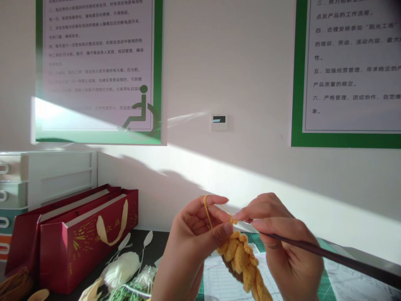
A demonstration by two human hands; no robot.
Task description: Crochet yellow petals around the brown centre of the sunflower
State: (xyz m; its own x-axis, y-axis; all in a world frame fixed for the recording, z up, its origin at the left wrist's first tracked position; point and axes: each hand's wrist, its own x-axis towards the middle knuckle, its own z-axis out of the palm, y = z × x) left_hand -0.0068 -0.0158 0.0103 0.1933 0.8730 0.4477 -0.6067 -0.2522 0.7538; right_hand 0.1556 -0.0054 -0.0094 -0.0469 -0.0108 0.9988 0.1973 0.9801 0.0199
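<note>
My left hand (200,238) pinches the top of a yellow crochet piece (241,259) between thumb and fingers. Yellow yarn (206,209) loops round its raised index finger and runs across to the stitches. In my right hand (282,238) is a crochet hook (313,248) with a long dark handle, slanting down to the right. The hook's metal end meets the small yellow stitches at my left fingertips. Thick, bumpy texture covers the piece, which hangs down between my hands, with a darker brown part along its left side.
Red gift bags (84,238) with cream handles stand at the left, in front of a drawer unit (59,171). White yarn (122,269) and green yarn (131,292) lie by my left wrist. Printed paper (222,276) rests on a green cutting mat (326,284). Posters hang on the wall.
</note>
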